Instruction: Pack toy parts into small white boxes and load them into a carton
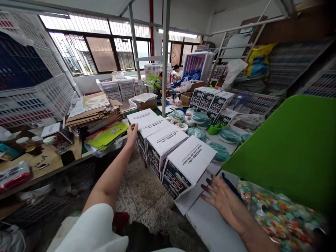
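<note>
A row of white-topped printed cartons runs along the table's edge, their tops lettered "UPGRADED 2-IN-1". At the row's far end, my left hand (132, 133) has its fingers bent and pinched at the left edge of the farthest carton (143, 118). The nearest carton (193, 154) stands with an unfolded flap toward me. Beside that flap, my right hand (220, 199) is spread palm down above the white tabletop (207, 220), holding nothing. Teal round pieces in clear bags (196, 133) lie behind the row.
Stacked printed cartons (212, 101) stand farther back. A green panel (288, 147) rises at right, with bagged small colourful parts (286, 217) before it. Flattened cardboard (94, 108) and yellow-green sheets (107, 136) lie at left. A metal post (165, 59) stands behind the row. Other people sit at the back.
</note>
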Demonstrator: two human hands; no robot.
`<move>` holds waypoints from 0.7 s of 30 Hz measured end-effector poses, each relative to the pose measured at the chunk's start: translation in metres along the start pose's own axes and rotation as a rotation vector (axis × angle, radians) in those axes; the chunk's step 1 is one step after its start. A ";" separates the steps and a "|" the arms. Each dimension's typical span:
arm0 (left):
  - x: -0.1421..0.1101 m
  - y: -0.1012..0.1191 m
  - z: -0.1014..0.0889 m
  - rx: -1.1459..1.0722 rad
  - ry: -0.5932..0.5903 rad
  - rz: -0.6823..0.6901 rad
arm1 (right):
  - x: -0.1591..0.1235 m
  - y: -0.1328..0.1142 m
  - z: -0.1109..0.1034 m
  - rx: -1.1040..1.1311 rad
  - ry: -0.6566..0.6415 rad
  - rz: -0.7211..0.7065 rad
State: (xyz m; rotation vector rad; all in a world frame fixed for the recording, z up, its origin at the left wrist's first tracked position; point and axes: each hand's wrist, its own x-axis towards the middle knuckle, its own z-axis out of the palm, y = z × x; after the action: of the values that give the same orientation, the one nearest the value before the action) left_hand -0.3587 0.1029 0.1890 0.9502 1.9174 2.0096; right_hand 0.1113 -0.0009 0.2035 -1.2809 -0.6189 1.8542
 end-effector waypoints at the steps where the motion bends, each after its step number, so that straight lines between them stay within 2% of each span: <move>1: 0.002 -0.001 0.004 0.005 0.012 0.004 | 0.003 -0.005 0.010 -0.012 -0.046 0.029; 4: 0.001 -0.007 0.011 0.024 0.055 0.012 | 0.006 -0.015 0.035 -0.034 -0.166 0.098; 9: -0.005 -0.015 0.014 -0.003 0.052 0.014 | 0.008 -0.024 0.059 -0.019 -0.066 0.178; 11: -0.006 -0.019 0.010 -0.021 -0.002 0.014 | 0.010 -0.024 0.064 -0.017 -0.026 0.217; 13: -0.005 -0.024 0.005 -0.059 -0.112 -0.006 | 0.012 -0.022 0.069 -0.026 0.014 0.244; 16: -0.004 -0.032 0.005 -0.170 -0.206 -0.065 | 0.017 -0.015 0.075 -0.044 0.066 0.223; 21: -0.009 -0.032 0.017 -0.239 -0.094 -0.084 | 0.024 -0.001 0.072 -0.010 0.070 0.163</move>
State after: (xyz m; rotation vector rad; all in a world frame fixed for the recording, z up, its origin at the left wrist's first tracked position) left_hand -0.3507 0.1164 0.1551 0.8707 1.5980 2.0490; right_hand 0.0399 0.0221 0.2177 -1.4331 -0.4989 1.9300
